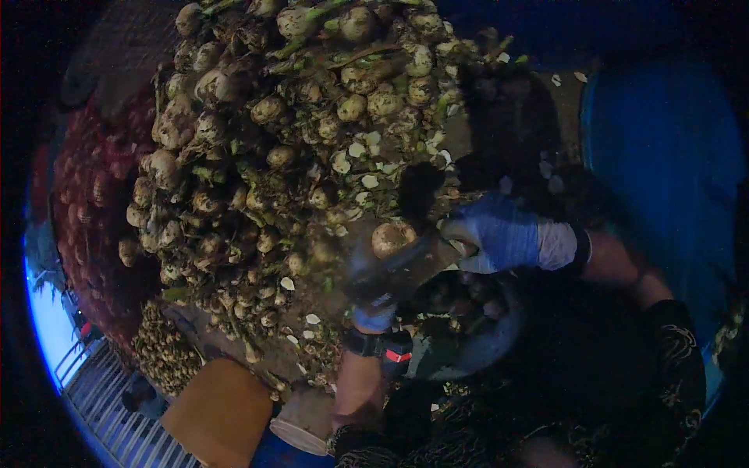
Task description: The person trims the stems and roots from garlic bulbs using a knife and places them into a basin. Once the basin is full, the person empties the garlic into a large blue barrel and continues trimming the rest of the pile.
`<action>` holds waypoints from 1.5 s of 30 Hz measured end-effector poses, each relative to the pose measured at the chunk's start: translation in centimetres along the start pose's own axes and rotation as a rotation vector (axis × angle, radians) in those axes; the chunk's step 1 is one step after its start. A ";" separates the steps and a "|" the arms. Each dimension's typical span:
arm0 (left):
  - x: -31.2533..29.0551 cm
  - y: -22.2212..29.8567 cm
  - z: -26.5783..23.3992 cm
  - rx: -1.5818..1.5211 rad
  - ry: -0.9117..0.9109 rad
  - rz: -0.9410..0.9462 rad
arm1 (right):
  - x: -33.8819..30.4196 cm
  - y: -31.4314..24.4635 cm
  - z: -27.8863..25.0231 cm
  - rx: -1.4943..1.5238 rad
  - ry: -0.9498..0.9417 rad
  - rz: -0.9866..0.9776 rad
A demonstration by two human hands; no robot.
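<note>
Wears blue with a whitish cuff on the right hand (499,234), dark grey and blue on the left hand (382,273). Shows tan on the held bulb (392,238), cream smudged dark brown on the heaped bulbs (269,109), off-white on the slices (340,162), dull red on the sacks (90,203), orange-brown on the panel (222,409), pale squiggles across the black sleeve (677,351).

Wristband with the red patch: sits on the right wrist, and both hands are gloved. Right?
One thing is off: the head view shows the wristband with the red patch on the wrist of the left hand, not the right hand. Both hands are gloved, as you said.
</note>
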State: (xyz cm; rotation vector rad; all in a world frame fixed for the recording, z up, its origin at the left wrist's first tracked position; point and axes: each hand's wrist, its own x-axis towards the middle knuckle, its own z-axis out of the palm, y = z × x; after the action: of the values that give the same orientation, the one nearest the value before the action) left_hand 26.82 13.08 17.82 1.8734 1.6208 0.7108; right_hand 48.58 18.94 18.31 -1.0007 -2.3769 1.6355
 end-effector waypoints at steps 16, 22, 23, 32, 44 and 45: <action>-7.1 -4.8 4.7 -0.601 -0.336 -0.158 | -0.2 3.6 1.7 -0.007 -0.069 -0.050; -3.8 0.5 -0.4 -0.733 -0.280 -0.335 | -2.8 11.1 2.1 -0.451 -0.009 0.363; -2.1 0.1 -0.2 -0.799 -0.264 -0.376 | -3.0 11.1 1.9 -0.282 0.106 0.319; 0.4 -0.7 2.8 -0.364 0.586 -0.382 | -1.3 1.2 0.9 0.282 -0.206 0.254; -0.2 1.3 6.0 -1.925 0.543 -0.542 | -1.1 7.5 5.0 0.138 0.355 0.220; -0.4 1.1 6.3 -1.923 0.547 -0.540 | -1.1 7.8 5.0 -0.042 0.379 0.136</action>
State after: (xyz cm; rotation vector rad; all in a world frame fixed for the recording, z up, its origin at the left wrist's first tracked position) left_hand 31.97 12.10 14.16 -0.1426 0.7268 1.6401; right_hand 50.97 16.01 9.78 -1.3676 -2.1373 1.2928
